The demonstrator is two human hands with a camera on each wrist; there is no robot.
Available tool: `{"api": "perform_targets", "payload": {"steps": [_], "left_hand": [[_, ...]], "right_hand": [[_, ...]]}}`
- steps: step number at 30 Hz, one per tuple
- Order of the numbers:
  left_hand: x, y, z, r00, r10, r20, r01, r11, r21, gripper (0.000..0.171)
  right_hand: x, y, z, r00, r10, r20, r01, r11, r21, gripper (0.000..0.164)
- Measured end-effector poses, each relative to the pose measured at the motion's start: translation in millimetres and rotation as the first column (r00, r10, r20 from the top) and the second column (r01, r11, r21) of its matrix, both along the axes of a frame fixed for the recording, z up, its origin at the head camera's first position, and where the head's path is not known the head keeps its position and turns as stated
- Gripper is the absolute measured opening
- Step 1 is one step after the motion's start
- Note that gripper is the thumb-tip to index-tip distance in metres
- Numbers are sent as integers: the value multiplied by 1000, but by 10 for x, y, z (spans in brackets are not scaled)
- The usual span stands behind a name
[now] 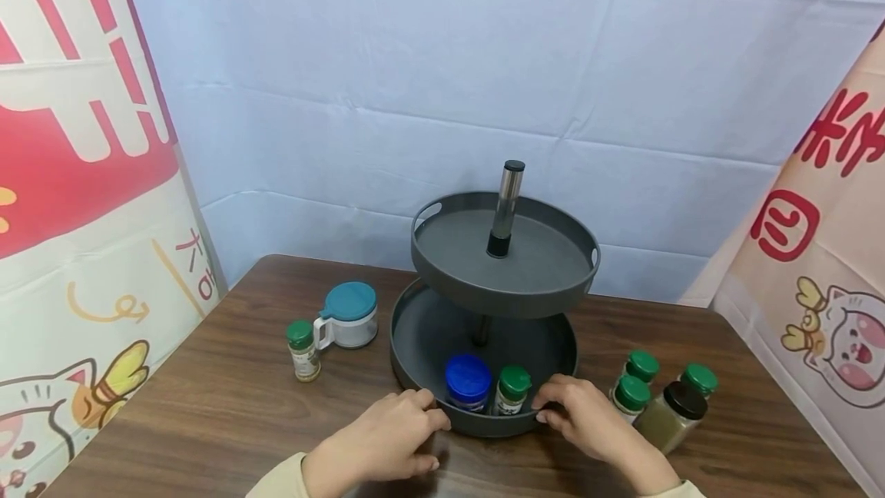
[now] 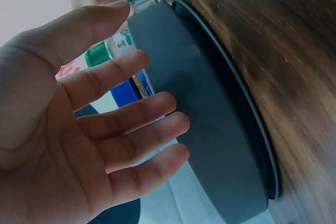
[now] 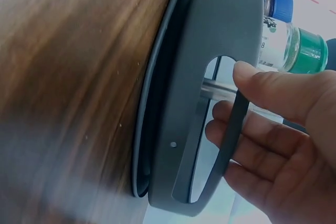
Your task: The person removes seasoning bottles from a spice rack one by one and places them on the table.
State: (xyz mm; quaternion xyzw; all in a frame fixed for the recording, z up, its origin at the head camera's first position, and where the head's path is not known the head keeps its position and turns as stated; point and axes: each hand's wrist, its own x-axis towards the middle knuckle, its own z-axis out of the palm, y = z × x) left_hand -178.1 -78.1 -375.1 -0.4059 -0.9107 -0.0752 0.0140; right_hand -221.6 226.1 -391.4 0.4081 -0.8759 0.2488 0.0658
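A dark grey two-tier round tray stand (image 1: pixel 508 279) stands on the wooden table. On its lower tray (image 1: pixel 422 329), close to the front rim, are a blue-lidded jar (image 1: pixel 468 383) and a green-capped spice jar (image 1: pixel 512 389). My right hand (image 1: pixel 588 417) grips the lower tray's rim at a cut-out handle; in the right wrist view the thumb (image 3: pixel 249 80) lies outside and curled fingers show through the slot. At the front left of that rim is my left hand (image 1: pixel 387 433), its fingers (image 2: pixel 131 145) spread and slightly bent, fingertips right at the tray's outer wall.
Left of the stand are a white-handled clear pot (image 1: pixel 351 321) with a teal lid and a green-capped spice jar (image 1: pixel 303 352). Several green-capped jars (image 1: pixel 632 394) and a black-capped jar (image 1: pixel 671 413) stand close to my right hand. A pale cloth (image 1: pixel 484 60) hangs behind the table.
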Motion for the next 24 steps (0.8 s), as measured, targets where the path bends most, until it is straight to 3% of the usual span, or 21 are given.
{"api": "perform_targets", "payload": {"steps": [6, 17, 24], "left_hand": [[35, 83, 9, 999, -52, -3, 52, 999, -10, 31], [54, 274, -29, 991, -109, 81, 111, 994, -12, 32], [59, 337, -81, 986, -160, 44, 162, 985, -60, 34]], "right_hand": [[-24, 55, 19, 999, -42, -4, 42, 999, 33, 17], [-47, 127, 29, 994, -100, -36, 102, 992, 71, 18], [-64, 158, 16, 991, -117, -66, 122, 989, 80, 19]]}}
